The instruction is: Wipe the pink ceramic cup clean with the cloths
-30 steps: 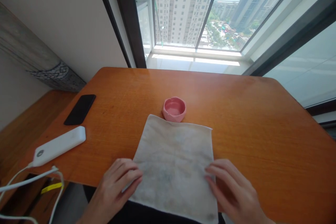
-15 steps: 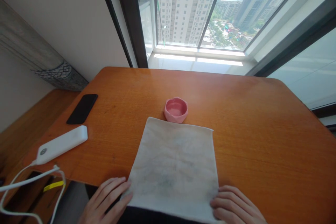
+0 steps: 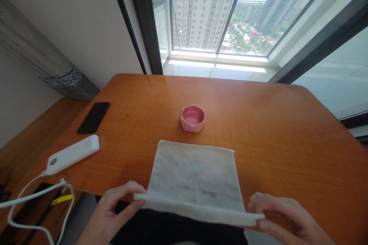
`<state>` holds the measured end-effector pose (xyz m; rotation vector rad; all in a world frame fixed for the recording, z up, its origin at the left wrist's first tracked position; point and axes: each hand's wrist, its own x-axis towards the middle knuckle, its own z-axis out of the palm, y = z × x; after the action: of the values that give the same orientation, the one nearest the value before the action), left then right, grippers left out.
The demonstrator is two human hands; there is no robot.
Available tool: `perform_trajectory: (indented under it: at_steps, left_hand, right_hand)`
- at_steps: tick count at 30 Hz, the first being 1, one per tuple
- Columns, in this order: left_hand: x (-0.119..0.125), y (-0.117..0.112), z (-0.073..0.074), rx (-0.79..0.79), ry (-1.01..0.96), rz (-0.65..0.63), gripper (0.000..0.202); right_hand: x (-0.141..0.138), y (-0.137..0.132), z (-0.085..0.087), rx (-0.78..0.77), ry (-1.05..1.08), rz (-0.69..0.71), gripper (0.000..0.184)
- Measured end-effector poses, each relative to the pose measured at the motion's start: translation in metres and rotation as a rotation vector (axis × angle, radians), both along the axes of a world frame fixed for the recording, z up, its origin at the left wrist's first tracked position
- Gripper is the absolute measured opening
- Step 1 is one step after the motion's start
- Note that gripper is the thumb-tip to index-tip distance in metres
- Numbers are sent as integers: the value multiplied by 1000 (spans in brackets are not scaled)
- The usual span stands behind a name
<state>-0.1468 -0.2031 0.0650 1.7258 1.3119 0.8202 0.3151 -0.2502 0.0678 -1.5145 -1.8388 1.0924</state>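
**Head view**
L hand [image 3: 115,210]: fingers pinching L end of cloth's near edge
R hand [image 3: 283,214]: fingers gripping R end, same edge
cloth [image 3: 195,172]: white, square-ish, mostly flat on table, near edge lifted in a fold, at table's near side
table [image 3: 287,130]: orange wood
pink dish [image 3: 192,118]: beyond cloth, just apart
phone [image 3: 93,118]: black, face down or up unclear, far L
white device [image 3: 71,154]: L, cable [image 3: 28,195] trailing off table edge

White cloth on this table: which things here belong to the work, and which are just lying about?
In use: cloth, its near edge lifted by the left hand and right hand.

Lying about: pink dish, phone, white device, cable.
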Motion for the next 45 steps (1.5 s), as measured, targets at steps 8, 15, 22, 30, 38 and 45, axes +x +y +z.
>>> perform_trajectory:
  at_steps: [8, 15, 22, 30, 38, 45]
  left_hand:
    - [46, 89, -26, -231, -143, 208, 37]
    - [50, 106, -34, -181, 46, 243, 36]
    - [59, 105, -36, -138, 111, 306, 30]
    - [73, 94, -41, 132, 270, 386, 26]
    - [133, 38, -48, 546, 637, 17, 54]
    - [97, 47, -67, 444, 820, -2, 66]
  right_hand:
    - [-16, 85, -5, -68, 124, -191, 43]
    - [-18, 110, -27, -157, 195, -246, 52]
    - [-21, 111, -39, -67, 109, -281, 41]
    - [-20, 101, -39, 487, -463, -211, 22]
    - [-78, 67, -32, 653, -583, 99, 62]
    - [-74, 63, -60, 544, -711, 200, 89]
